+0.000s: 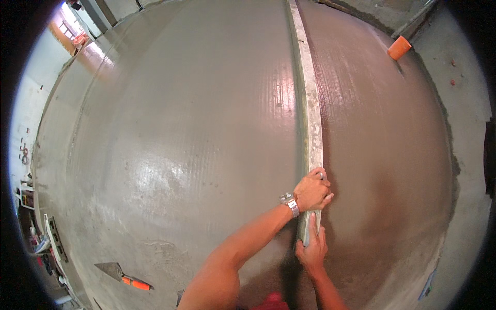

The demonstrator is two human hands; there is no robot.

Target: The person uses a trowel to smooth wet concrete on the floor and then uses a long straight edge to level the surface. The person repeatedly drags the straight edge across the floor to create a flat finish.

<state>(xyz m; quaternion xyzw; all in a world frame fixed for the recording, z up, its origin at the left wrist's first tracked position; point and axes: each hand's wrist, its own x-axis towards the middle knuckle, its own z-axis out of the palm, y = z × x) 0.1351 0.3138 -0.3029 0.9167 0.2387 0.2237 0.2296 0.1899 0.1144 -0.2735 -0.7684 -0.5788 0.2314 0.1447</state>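
Observation:
A long, pale screed bar [311, 98], spotted with cement, runs from near me to the far edge. It rests on the smooth wet cement floor [206, 103]. My left hand [312, 190], with a watch on its wrist, is closed over the bar a little way up from its near end. Just below it, my right hand [312, 250] grips the near end, thumb and fingers on its sides. The bar's underside is hidden. At lower left a pointed trowel [111, 269] with an orange handle lies on the cement.
An orange pipe stub [399, 47] stands up near the far right edge. A grey wall [465, 98] borders the floor on the right, a white wall [31, 98] on the left. Several tools and items crowd the lower left, beside a pale, dark-slotted piece [56, 240].

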